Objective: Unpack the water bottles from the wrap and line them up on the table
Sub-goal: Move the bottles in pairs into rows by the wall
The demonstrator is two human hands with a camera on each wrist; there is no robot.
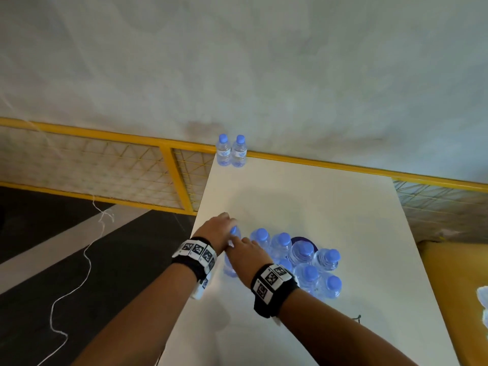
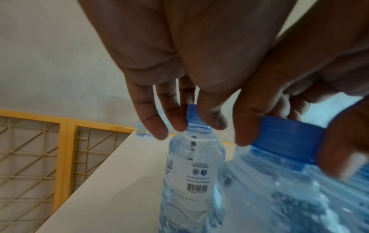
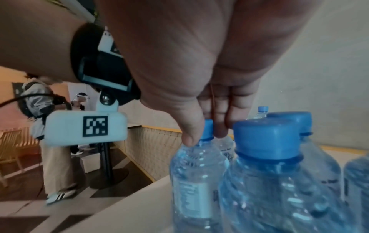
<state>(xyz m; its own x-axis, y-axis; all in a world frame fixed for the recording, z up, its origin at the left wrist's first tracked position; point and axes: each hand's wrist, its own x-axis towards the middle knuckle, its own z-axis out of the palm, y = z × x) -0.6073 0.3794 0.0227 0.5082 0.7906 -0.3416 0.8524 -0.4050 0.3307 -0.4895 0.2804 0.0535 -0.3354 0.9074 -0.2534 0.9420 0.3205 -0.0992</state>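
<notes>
Two clear water bottles with blue caps (image 1: 231, 153) stand side by side at the far left corner of the white table (image 1: 303, 202). Several more bottles (image 1: 303, 260) are bunched at the near middle, with a dark purple patch showing among them. My left hand (image 1: 229, 225) pinches the cap of a bottle (image 2: 191, 170) at the bunch's left side. Just behind it, my right hand (image 1: 233, 245) pinches the cap of the neighbouring bottle (image 3: 197, 181). Both bottles are upright. I cannot make out the wrap itself.
The table's left edge runs close beside my hands, with dark floor and a white cord (image 1: 87, 257) below. A yellow mesh railing (image 1: 105, 133) lines the far side. A person (image 3: 49, 141) stands off to the left. A yellow surface (image 1: 454, 286) lies right of the table.
</notes>
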